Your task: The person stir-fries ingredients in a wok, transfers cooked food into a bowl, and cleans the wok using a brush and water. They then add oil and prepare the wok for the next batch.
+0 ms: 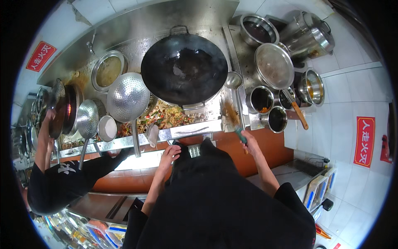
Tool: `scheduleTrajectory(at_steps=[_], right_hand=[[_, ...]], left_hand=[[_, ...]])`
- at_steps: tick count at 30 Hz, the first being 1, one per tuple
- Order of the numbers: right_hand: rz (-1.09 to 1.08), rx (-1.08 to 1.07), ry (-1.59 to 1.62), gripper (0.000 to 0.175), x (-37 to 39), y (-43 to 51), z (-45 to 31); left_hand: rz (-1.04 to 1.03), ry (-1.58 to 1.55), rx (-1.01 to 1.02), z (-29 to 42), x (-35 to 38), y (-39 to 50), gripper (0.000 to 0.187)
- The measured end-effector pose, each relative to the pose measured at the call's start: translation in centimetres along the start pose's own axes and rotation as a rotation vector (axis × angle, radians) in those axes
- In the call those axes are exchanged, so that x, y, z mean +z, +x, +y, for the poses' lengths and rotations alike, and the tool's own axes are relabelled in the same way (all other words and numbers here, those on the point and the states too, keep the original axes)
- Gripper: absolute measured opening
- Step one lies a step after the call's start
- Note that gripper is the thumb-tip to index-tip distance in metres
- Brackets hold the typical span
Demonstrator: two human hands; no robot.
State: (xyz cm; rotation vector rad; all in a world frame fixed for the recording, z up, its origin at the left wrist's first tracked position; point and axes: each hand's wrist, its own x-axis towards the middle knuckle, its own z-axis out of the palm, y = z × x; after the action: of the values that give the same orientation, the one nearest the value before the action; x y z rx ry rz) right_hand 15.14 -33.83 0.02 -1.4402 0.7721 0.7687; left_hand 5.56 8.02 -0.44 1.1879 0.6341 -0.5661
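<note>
A large black wok (185, 68) sits on the stove before me, its dark inside wet and shiny. At the stove's right front edge my right hand (250, 143) grips the green handle of a wok brush (231, 115), its brown bristles blurred. My left hand (170, 155) hangs in front of the stove edge with nothing in it, fingers loosely bent apart, near a grey cloth (152, 135). A steel ladle (233, 81) lies right of the wok. Left of the wok, a perforated strainer (128, 97) has its handle towards me. Food scraps (168, 116) cover the stove front below the wok.
Right are a fine-mesh strainer (274, 66), sauce pots (261, 99), a steel basin (259, 30) and a lidded stockpot (307, 35). A basin of liquid (108, 71) stands left. At far left a co-worker (62, 183) holds another wok. Behind me runs a steel counter (102, 207).
</note>
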Motion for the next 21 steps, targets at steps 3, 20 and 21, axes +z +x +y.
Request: scheduleTrajectory(at_steps=[3, 20, 21], right_hand=[[0.014, 0.058, 0.088, 0.030, 0.5, -1.4, -3.0], [-0.102, -0.508, -1.033, 0.026, 25.8, 8.6, -31.7], [-0.157, -0.439, -1.032, 0.026, 25.6, 9.0, -31.3]], left_hand=[[-0.052, -0.081, 0.097, 3.5, 3.9, 0.9, 0.029], [0.241, -1.226, 0.366, 12.3, 15.2, 11.1, 0.043], [0.296, -1.179, 0.393, 12.4, 14.2, 11.1, 0.044]])
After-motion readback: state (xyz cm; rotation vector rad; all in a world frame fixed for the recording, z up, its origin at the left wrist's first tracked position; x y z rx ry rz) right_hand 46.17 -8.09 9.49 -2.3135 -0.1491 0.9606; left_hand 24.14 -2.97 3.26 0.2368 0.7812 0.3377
